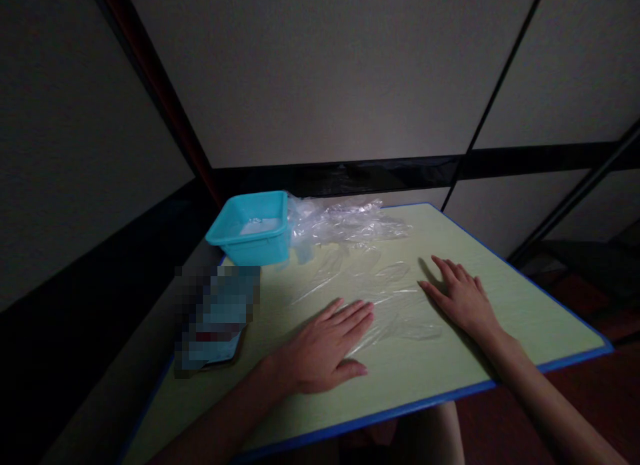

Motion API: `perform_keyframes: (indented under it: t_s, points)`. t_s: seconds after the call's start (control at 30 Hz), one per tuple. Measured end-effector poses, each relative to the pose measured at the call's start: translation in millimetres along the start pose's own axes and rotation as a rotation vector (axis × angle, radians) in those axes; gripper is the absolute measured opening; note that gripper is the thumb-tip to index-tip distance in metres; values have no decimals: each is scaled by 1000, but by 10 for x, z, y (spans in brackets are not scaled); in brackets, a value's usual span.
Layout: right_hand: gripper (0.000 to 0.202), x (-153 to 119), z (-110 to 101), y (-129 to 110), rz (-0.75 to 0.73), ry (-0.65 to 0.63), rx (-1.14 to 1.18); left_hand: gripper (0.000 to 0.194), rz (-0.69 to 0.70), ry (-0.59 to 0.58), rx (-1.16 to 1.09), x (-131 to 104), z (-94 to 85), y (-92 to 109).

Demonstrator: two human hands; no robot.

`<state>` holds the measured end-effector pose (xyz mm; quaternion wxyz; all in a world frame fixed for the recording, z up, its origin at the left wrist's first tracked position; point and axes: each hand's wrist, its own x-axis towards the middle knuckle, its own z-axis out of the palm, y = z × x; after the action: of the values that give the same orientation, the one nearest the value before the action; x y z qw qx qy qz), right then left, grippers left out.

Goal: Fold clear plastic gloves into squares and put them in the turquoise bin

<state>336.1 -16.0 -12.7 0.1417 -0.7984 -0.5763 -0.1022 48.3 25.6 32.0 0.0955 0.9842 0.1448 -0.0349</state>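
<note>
Left hand (327, 351) palm-down, fingertips on the near part of a clear disposable plastic glove (383, 293), which lies spread on the bench (543, 318). Left grip flat, holding nothing. Right hand (465, 301) just right of the glove, grip loosely spread, holding nothing; contact with the bench unclear. Step, judged: smoothing the film; next move calls for light, flat pressure. Beyond: turquoise basin (250, 250), crumpled clear plastic (345, 223) beside it.
</note>
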Motion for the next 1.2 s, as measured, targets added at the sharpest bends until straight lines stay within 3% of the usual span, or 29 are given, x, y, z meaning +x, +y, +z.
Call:
perform_keyframes:
  t_s: [0.2, 0.33, 0.47, 0.6, 0.83, 1.2]
  points:
    - [61, 12, -21, 38, -35, 88, 167, 65, -74, 47, -11, -175, 70, 14]
    - [57, -164, -113, -60, -87, 137, 374, 66, -72, 54, -9, -179, 73, 17]
    - [56, -428, -150, -143, -146, 65, 300, 68, -78, 38, -6, -169, 65, 21]
    - [57, -555, -126, -78, -161, 42, 206, 68, -82, 42, -14, -171, 70, 19]
    - [52, -612, -118, -44, -138, 24, 47, 67, -80, 41, -36, -171, 74, 9]
    - [57, -600, -152, -60, -94, 58, 72, 70, -75, 42, -36, -171, 92, 4]
